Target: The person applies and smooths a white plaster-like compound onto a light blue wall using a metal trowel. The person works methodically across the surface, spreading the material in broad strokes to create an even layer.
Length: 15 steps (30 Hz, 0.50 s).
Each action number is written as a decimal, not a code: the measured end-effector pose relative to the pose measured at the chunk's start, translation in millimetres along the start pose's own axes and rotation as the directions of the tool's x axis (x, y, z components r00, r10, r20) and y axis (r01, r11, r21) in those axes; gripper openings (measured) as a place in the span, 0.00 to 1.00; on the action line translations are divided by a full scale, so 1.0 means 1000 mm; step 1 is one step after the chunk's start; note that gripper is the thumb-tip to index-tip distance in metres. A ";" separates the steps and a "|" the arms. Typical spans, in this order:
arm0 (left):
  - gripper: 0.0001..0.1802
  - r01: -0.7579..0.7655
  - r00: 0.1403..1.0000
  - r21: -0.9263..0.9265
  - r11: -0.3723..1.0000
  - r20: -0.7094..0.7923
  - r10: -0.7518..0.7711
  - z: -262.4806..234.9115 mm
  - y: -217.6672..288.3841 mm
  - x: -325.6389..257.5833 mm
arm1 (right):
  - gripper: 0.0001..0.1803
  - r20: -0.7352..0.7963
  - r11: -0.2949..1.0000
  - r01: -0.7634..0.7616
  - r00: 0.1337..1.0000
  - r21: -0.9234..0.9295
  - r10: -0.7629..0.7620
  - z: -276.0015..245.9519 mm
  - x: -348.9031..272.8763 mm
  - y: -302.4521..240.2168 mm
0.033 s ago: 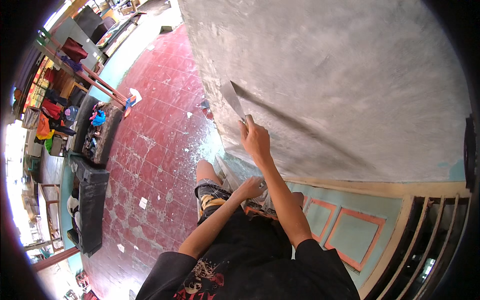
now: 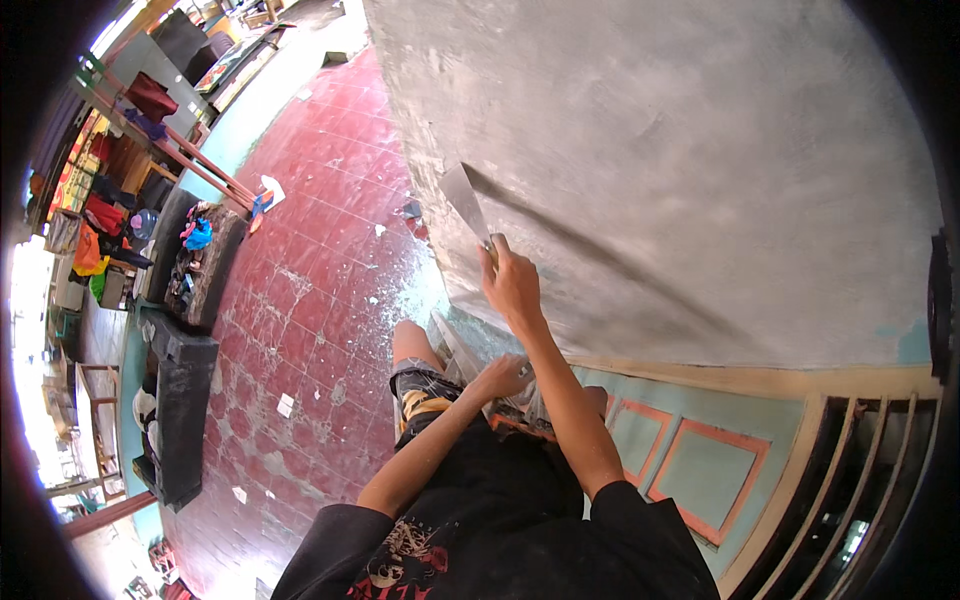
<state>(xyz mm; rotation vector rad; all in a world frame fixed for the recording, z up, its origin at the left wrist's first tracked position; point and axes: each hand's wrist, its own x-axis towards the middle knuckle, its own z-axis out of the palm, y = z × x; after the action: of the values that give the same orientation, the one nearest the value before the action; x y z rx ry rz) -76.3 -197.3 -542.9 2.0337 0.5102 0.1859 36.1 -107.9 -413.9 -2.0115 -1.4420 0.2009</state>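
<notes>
My right hand (image 2: 513, 285) is closed around the handle of a putty knife (image 2: 462, 200). The wide metal blade points up and left, at the grey plastered wall (image 2: 680, 160); its long shadow falls across the plaster. Whether the edge touches the wall, I cannot tell. Lower down, in front of my body, my left hand (image 2: 498, 378) is closed, with its fingertips partly hidden. A small greyish thing shows at its fingers, too unclear to name. My knee and patterned shorts (image 2: 425, 385) are just left of that hand.
Red floor tiles (image 2: 290, 330) lie to the left, with pale crumbs (image 2: 405, 295) strewn near the wall's foot. A dark sofa-like seat (image 2: 185, 400) stands farther left. Below the plaster are a green panel with orange frames (image 2: 708, 475) and a barred opening (image 2: 850, 500).
</notes>
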 end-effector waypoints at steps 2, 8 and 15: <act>0.24 0.029 0.999 -0.007 1.000 0.014 -0.029 -0.006 0.009 0.000 | 0.15 -0.064 0.970 0.062 0.997 0.236 -0.048 -0.011 -0.015 -0.003; 0.26 0.129 0.988 -0.018 0.991 0.086 -0.127 -0.013 0.017 0.010 | 0.26 -0.119 0.913 0.109 0.991 0.393 -0.067 -0.051 -0.047 0.008; 0.27 0.151 0.982 0.058 0.987 0.106 -0.156 -0.008 0.019 0.011 | 0.20 -0.189 0.960 0.134 0.978 0.245 -0.089 -0.070 -0.009 -0.036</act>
<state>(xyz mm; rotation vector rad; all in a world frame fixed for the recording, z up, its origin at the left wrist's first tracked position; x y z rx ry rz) -64.0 -194.7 -523.6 2.0302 0.6049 -0.0323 37.0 -138.2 -341.0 -1.6898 -1.3396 0.1481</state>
